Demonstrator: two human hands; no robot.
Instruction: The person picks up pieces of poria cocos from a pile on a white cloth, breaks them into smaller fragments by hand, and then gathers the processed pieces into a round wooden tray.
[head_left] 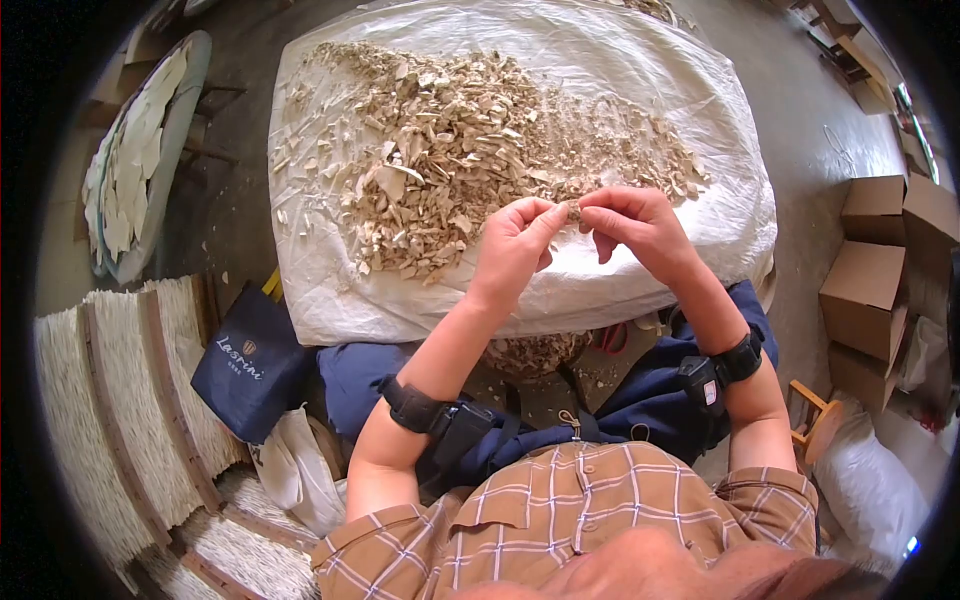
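Observation:
My left hand (518,245) and my right hand (640,232) meet over the near side of a cloth-covered table (690,60). A small brownish chip (573,210) sits between them, pinched by the thumb and fingers of the left hand. The right hand's fingers curl close against the chip, thumb and fingertips drawn together; whether they grip it too is hard to make out. Behind and beside both hands spreads a heap of dry, beige-brown chips (450,130), with finer crumbs toward the right.
Below the table edge, between my knees, is a container of similar chips (537,355). A dark blue bag (245,365) stands at the left, near stacked racks of pale strips (120,400). Cardboard boxes (865,270) and a white sack (868,480) are on the right.

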